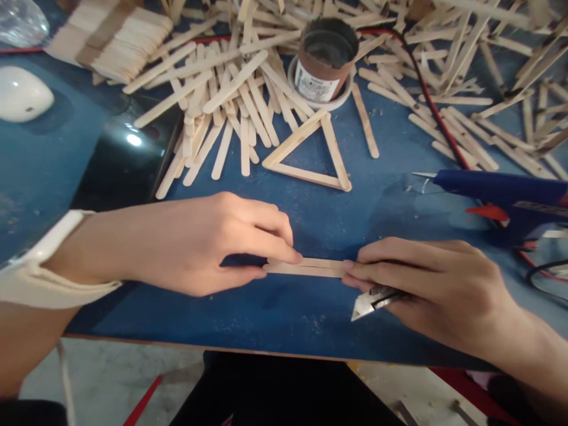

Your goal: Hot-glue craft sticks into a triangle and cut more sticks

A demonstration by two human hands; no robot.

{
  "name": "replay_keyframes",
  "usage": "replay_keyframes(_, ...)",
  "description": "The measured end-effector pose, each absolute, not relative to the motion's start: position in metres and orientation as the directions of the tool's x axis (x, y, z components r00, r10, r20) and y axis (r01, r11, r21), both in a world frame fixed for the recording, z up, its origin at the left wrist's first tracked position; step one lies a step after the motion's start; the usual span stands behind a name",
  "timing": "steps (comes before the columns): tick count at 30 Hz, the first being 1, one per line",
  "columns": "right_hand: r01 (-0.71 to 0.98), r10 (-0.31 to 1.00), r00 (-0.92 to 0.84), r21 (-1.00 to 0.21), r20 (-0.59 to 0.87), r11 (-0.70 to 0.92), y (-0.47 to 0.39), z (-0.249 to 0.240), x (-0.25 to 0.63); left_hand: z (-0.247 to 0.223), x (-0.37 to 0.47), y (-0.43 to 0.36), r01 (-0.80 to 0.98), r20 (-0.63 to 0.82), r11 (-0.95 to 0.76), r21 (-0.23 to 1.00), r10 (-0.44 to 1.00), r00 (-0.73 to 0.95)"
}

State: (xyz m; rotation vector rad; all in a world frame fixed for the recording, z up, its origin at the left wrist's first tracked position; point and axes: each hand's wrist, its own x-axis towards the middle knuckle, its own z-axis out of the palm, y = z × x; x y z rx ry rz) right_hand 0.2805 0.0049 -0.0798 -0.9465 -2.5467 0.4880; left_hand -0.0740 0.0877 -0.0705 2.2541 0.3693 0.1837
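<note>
A pair of narrow, flat, pale wooden craft sticks (319,268) was held near the front edge of the blue worktop (248,325), long side to long side; whether it was raised from the surface could not be told. Its 9 o'clock end was pinched by the left hand (222,242), thumb and forefinger being closed on the wood, and a white cuff (66,284) was worn at that wrist. Its 3 o'clock end was gripped between the thumb and fingers of the right hand (444,272), in which a slim cutter with a slanted metal blade (377,299) was also held, its tip pointed toward 8 o'clock.

At 12 o'clock from the pair, a triangle built of pale wooden sticks (297,140) was laid flat. Beyond it, a round brown pot with a white label (317,83) was set in a pale round dish (319,106). A loose heap of pale wooden sticks (235,83) was spread toward 11 o'clock, beside a glossy black flat device (119,160) at 10 o'clock. At 1 o'clock, a single brownish wooden stick (366,121) was seen lying apart. A blue glue gun with a red trigger (497,183) was placed at 2 o'clock, its metal nozzle turned toward 9 o'clock.
</note>
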Motion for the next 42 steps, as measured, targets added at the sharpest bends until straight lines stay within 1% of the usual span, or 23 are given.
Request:
replay_keyframes(3, 0.548, 0.684, -0.698, -0.456, 0.212, 0.701, 0.0038, -0.0801, 0.2836, -0.0692, -0.0760, 0.0934, 0.241, -0.033, -0.569, 0.786, 0.351, 0.936)
replay_keyframes(7, 0.553, 0.690, -0.690, -0.457, 0.218, 0.697, 0.0039, -0.0809, 0.2850, -0.0689, -0.0752, 0.0946, 0.224, -0.013, -0.594, 0.773, 0.339, 0.941)
replay_keyframes(11, 0.554, 0.682, -0.696, -0.437, 0.224, 0.709, 0.0044, -0.0811, 0.2819, -0.0681, -0.0759, 0.0939, 0.239, -0.043, -0.599, 0.764, 0.323, 0.946)
replay_keyframes(16, 0.551, 0.682, -0.696, -0.442, 0.225, 0.708, 0.0043, -0.0801, 0.2809, -0.0686, -0.0763, 0.0932, 0.254, -0.040, -0.622, 0.741, 0.336, 0.941)
replay_keyframes(20, 0.549, 0.683, -0.693, -0.443, 0.232, 0.708, 0.0040, -0.0798, 0.2821, -0.0685, -0.0749, 0.0930, 0.295, -0.069, -0.631, 0.717, 0.357, 0.932)
replay_keyframes(27, 0.548, 0.674, -0.701, -0.429, 0.233, 0.718, 0.0042, -0.0804, 0.2810, -0.0688, -0.0751, 0.0936, 0.229, -0.025, -0.633, 0.740, 0.314, 0.949)
replay_keyframes(32, 0.544, 0.665, -0.709, -0.420, 0.233, 0.727, 0.0054, -0.0808, 0.2812, -0.0685, -0.0738, 0.0942, 0.190, 0.017, -0.657, 0.730, 0.294, 0.956)
replay_keyframes(35, 0.542, 0.662, -0.710, -0.415, 0.238, 0.731, 0.0057, -0.0806, 0.2816, -0.0663, -0.0731, 0.0947, 0.173, 0.019, -0.648, 0.741, 0.279, 0.960)
replay_keyframes(42, 0.542, 0.661, -0.709, -0.409, 0.246, 0.734, 0.0060, -0.0804, 0.2822, -0.0647, -0.0770, 0.0946, 0.163, 0.035, -0.597, 0.785, 0.306, 0.951)
